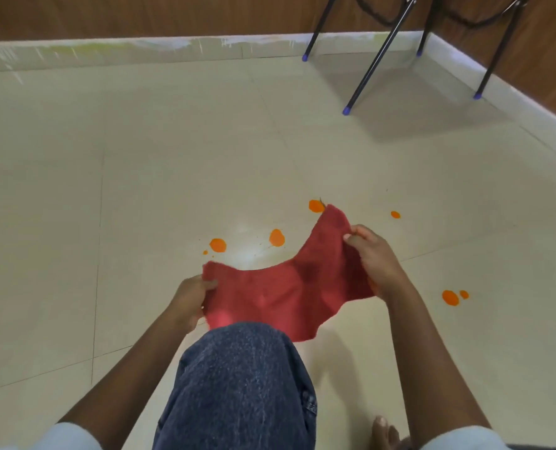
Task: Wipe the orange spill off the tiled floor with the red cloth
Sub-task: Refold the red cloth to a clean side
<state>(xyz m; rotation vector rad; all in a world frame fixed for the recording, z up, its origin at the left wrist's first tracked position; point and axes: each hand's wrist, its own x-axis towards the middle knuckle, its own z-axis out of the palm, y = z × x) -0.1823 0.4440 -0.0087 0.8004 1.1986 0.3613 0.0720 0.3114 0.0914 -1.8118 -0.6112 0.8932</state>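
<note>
The cloth [289, 287] is red, with a paler pink patch just beside the left fingers [210, 283]. Bright orange drops of the spill [277, 238] dot the floor [140, 190] beyond and right of the fingers. The floor is glossy cream tile with thin grey lines. Nearer than the fingers, the jeans [241, 378] are dark blue, pale-flecked. The chair legs [377, 56] are black, blue-tipped.

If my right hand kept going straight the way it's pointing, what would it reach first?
Probably the orange spot just past the red cloth corner the right hand pinches; height above the floor is unclear.
</note>
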